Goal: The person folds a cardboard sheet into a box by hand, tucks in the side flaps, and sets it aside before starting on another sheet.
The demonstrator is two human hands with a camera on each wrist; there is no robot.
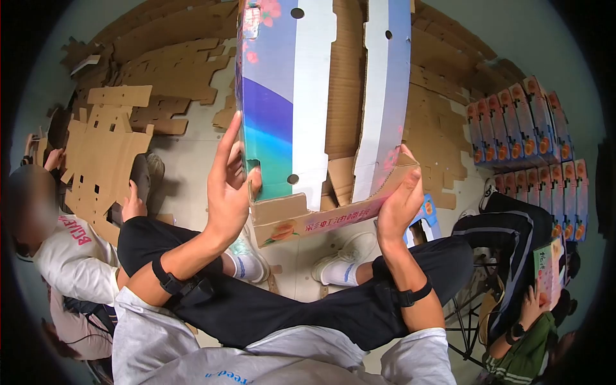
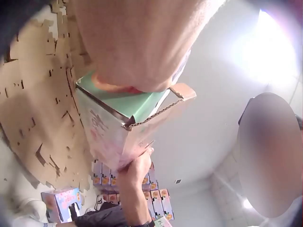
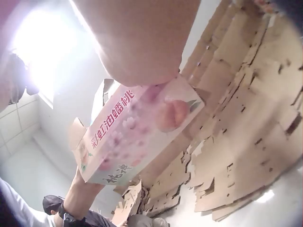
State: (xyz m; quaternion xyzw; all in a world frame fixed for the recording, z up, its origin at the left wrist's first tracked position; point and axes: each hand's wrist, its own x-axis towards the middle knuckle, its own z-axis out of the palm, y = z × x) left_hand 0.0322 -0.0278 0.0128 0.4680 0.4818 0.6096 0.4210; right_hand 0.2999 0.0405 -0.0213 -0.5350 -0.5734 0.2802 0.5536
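A printed cardboard fruit box [image 1: 273, 122] is held up over the lap, with a gap between its two top flaps showing brown inside. My left hand [image 1: 228, 192] grips its left side; the index finger lies straight along the wall and the thumb is at a cutout near the corner. At the near right corner my right hand [image 1: 399, 208] grips the box, thumb on the end flap [image 1: 350, 215]. Pink lettering and a peach picture show on the box side [image 3: 137, 125] in the right wrist view. In the left wrist view, the forearm hides most of the left hand.
Flattened cardboard sheets [image 1: 170, 74] cover much of the floor ahead. Peach boxes [image 1: 513, 125] stand stacked at right, and a small blue box [image 1: 421, 221] sits beyond the right knee. A person at left holds a cardboard sheet [image 1: 102, 151]; another at right holds a printed box [image 1: 548, 276].
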